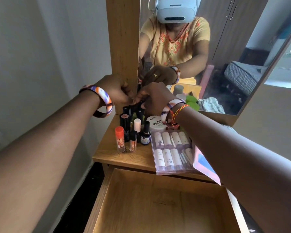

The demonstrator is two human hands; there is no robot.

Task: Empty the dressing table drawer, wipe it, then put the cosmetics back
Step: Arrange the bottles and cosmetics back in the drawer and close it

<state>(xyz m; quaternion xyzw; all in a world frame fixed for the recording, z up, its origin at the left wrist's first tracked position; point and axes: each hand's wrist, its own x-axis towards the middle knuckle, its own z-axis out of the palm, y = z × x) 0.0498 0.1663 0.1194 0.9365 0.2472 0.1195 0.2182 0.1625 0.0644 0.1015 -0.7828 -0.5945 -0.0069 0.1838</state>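
The wooden drawer (pixel 158 202) stands pulled out below the tabletop, and nothing lies inside it. Cosmetics crowd the dressing table (pixel 106 153): an orange-capped tube (pixel 120 139), a small gloss bottle (pixel 133 141), dark nail polish bottles (pixel 145 133), black lipsticks (pixel 125 121), a white nail polish remover jar (pixel 155 122) and a clear pack of white tubes (pixel 170 151). My left hand (pixel 116 91) and my right hand (pixel 154 98) meet at the back of the group, fingers curled over the black lipsticks. What each hand pinches is hidden by the fingers.
A mirror (pixel 208 56) rises behind the table in a wooden frame (pixel 123 39) and reflects me. A pink and blue packet (pixel 203 163) leans under my right forearm. Green lids (pixel 191 101) sit by the mirror. A white wall runs along the left.
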